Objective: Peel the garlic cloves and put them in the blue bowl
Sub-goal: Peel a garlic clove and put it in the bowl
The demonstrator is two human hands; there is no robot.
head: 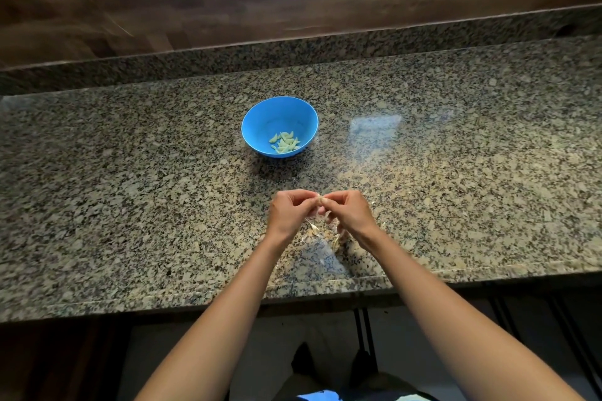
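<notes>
A blue bowl stands on the granite counter, holding several peeled pale cloves at its near side. Closer to me, above the counter, my left hand and my right hand meet fingertip to fingertip. Both pinch one small garlic clove, mostly hidden by the fingers. A thin strip of skin hangs below the hands.
Loose garlic skins lie scattered on the counter under my hands. A raised granite ledge and a wooden wall run behind the bowl. The counter's front edge is just below my wrists.
</notes>
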